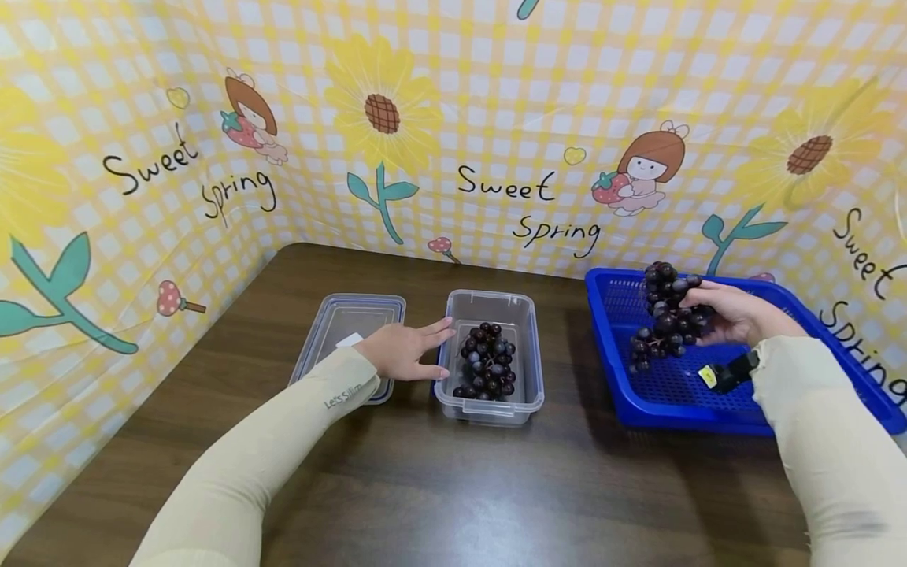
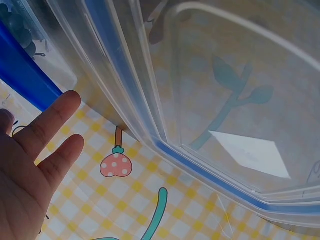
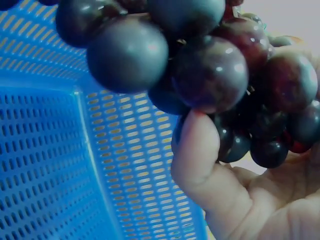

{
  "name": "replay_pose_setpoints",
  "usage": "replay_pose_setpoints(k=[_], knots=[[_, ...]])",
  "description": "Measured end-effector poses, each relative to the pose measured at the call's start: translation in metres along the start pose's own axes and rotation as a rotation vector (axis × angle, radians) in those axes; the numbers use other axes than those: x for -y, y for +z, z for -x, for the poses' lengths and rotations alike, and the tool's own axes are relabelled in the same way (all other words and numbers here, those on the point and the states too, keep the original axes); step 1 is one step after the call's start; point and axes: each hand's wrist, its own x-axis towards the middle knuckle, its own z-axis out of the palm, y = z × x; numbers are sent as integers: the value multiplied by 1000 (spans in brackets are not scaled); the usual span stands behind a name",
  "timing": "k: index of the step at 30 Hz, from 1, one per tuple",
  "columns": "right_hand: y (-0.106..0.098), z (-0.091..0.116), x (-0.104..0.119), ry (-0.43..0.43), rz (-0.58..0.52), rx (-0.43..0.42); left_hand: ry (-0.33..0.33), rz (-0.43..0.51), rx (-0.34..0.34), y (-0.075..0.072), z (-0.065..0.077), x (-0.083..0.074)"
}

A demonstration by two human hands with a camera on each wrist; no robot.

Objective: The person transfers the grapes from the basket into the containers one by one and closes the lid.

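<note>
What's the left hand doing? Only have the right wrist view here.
Observer: The left hand has its fingers spread at the left rim of a clear container.
Operator: Container have anything in it?
Observer: Yes, one bunch of dark grapes lies inside.
Operator: Where's its lid?
Observer: A clear lid lies on the table, left of the container and partly hidden behind that hand.

I've got a free lane of table [image 1: 567, 370] between box [image 1: 489, 413] and basket [image 1: 602, 339]; basket's side blocks low sideways moves
</note>
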Motion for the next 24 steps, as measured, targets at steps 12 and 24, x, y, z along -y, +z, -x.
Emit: replay_pose_setpoints(k=[12,24], knots=[[2,0,8,-77,-56,43,8,-7,-2,-3,1,-1],[39,0,16,-119,-32,37,13,-6,-9,-2,3,-1]])
